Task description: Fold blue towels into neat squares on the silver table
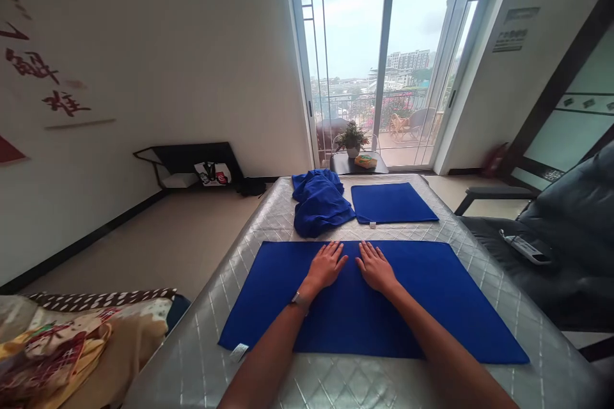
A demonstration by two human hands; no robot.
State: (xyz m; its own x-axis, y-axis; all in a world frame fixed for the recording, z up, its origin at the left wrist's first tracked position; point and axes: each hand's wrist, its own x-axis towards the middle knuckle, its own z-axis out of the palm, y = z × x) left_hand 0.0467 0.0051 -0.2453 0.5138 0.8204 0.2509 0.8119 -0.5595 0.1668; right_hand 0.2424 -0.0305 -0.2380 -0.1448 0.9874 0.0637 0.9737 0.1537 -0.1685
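A blue cloth (364,326), probably a towel, lies spread flat across the table, with a small white tag at its near left corner. Both of my hands rest on its far part, palms down. My left hand (327,265) has its fingers stretched out toward the far edge. Just to the right, my right hand (377,266) lies the same way, apart from the left. Beyond the far edge sits a crumpled heap of blue cloth (319,201). To the right of the heap is a folded blue cloth (396,201) with a white tag.
The table has a silver quilted cover (201,345). A black armchair (566,230) with a white power strip (525,248) stands to the right. Patterned fabrics (86,345) are piled at the lower left. A potted plant (353,137) stands by the glass door.
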